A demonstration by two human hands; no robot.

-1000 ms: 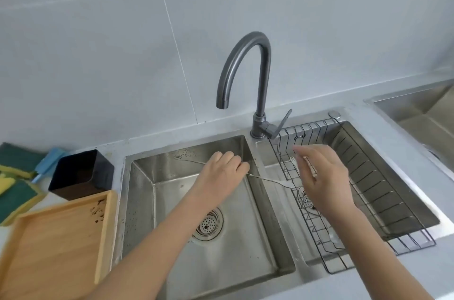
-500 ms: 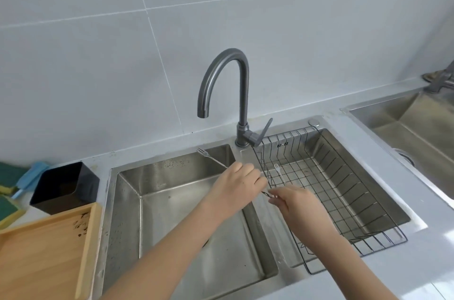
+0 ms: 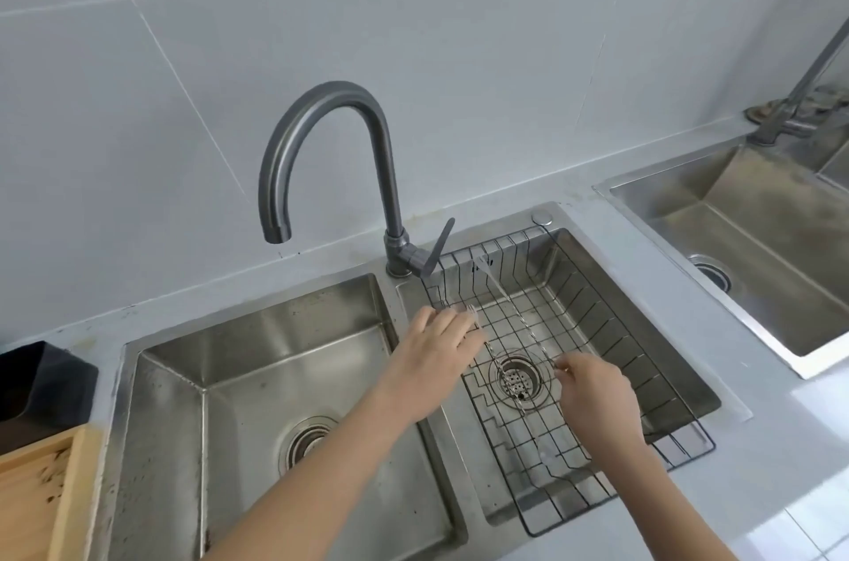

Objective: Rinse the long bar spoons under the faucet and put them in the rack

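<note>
The wire rack [image 3: 611, 358] sits inside the right basin of the double sink [image 3: 257, 358], and both hands are over it. The left hand [image 3: 436, 354] reaches across the divider onto the rack's left edge, palm down, fingers loosely together. A thin bar spoon [image 3: 494, 356] with a forked end pokes out just beyond those fingertips and runs from there down toward the drain [image 3: 519, 376] under the rack's middle. Whether the left hand actually grips it or only rests on it cannot be told, since the fingers cover the contact.

The right hand [image 3: 592, 395] is over the rack just right of the drain, fingers curled and pinched narrow. Something thin and shiny shows at its fingertips, too blurred to identify. A second long spoon [image 3: 514, 308] lies slanted in the rack, from the rack's far wall near the faucet handle down toward the right hand.

The faucet [image 3: 331, 156] stands just behind the rack's far left corner, its spout turned away over the left basin. Left of the sink, well apart from the rack, the bench [image 3: 758, 445] carries a black container [image 3: 41, 386] and a wooden tray [image 3: 41, 496].
</note>
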